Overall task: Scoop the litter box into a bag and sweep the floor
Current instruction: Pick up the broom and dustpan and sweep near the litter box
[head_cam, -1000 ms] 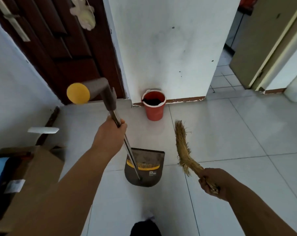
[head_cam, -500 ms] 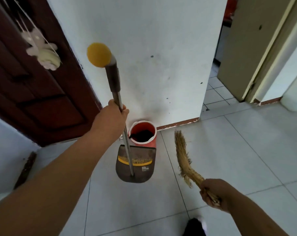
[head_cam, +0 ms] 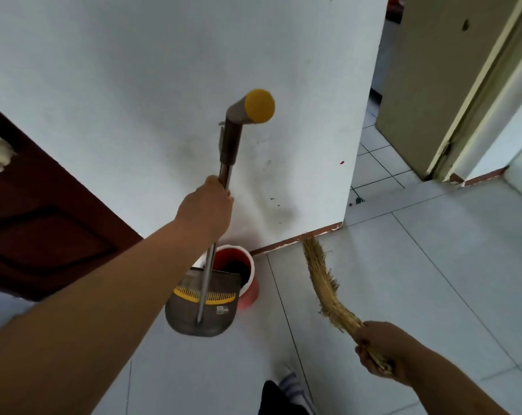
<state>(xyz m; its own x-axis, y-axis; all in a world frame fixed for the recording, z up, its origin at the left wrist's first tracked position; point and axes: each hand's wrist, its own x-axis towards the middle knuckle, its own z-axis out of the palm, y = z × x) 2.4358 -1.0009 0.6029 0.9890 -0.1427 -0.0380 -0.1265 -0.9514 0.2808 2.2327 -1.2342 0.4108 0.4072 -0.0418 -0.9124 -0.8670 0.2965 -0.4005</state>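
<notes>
One dustpan (head_cam: 185, 313), one broom (head_cam: 322, 282) (both held).

A white wall (head_cam: 164, 85) with dark scuffs stands ahead, and a chipped red-brown skirting (head_cam: 277, 245) runs along its foot. At the left is a dark brown panelled door (head_cam: 44, 229). The floor (head_cam: 418, 280) has large pale tiles. At the right, a beige door (head_cam: 418, 85) stands beside a passage (head_cam: 376, 163) with smaller tiles. The light is soft and even.
</notes>
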